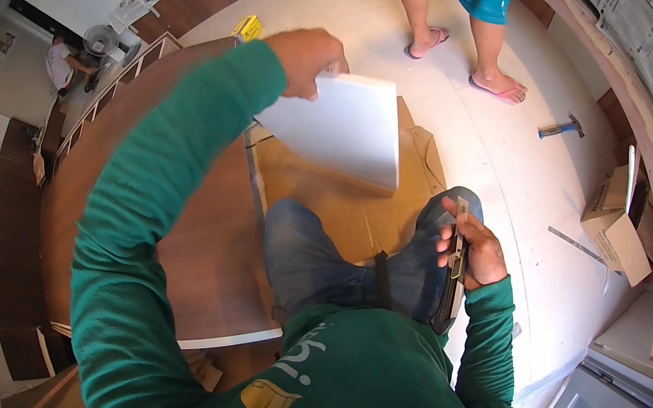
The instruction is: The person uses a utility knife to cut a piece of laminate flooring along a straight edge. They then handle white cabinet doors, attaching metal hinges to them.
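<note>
My left hand (307, 59) reaches far forward, its fingers closed on the near-left corner of a white rectangular board (345, 127). The board is tilted above a sheet of brown cardboard (370, 218) spread in front of my knees, and its lower edge is smeared by motion. In my right hand (480, 251), beside my right knee, is a long narrow black-and-metal piece (456, 264), held upright along the palm with the fingers bent around it. Its exact kind I cannot make out.
A large brown wooden panel (205, 262) lies at my left. Another person's feet in flip-flops (498, 84) stand ahead. On the floor at right are a blue-handled hammer (562, 129), a metal strip (576, 242) and a cardboard box (621, 233). A second person (66, 67) is beside a fan (101, 41).
</note>
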The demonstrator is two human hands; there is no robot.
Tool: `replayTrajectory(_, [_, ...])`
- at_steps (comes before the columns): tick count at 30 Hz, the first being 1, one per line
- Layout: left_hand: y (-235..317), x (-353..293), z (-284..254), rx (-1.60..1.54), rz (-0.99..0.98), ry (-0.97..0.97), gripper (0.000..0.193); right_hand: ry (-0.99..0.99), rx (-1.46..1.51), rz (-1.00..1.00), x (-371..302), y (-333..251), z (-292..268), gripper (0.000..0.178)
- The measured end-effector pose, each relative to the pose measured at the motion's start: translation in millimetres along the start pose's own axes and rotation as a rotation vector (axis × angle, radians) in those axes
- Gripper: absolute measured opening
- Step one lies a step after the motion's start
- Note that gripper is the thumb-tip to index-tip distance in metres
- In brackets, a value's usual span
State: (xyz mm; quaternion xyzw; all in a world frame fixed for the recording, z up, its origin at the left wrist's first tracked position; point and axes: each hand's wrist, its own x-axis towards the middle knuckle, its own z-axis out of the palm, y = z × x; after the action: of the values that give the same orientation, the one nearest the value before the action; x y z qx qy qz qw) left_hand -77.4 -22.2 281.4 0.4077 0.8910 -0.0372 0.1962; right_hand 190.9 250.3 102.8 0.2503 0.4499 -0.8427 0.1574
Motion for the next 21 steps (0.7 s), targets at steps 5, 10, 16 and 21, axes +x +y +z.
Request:
replayTrajectory(5, [22.4, -2.6, 35.2, 0.061, -0.051, -0.062, 0.039, -0.101, -0.243, -0.079, -17.2, -1.5, 6.7, 0.057])
replayTrajectory(10, [17.7, -0.9, 64.5, 0.107, -0.009, -0.034, 0.038, -0.060, -0.336, -0.089, -7.1, 0.4, -2.8, 0.059])
replayTrajectory(16, [38.9, 2.0, 95.8, 0.156, 0.076, 0.167, 0.040, -0.007, -0.481, -0.120, -0.4, -0.5, 4.8, 0.055])
replayTrajectory(21, [51.3, 1.2, 126.9, 0.121, -0.029, 0.398, 0.040, 0.043, -0.489, -0.178, 11.7, 7.0, 12.2, 0.047])
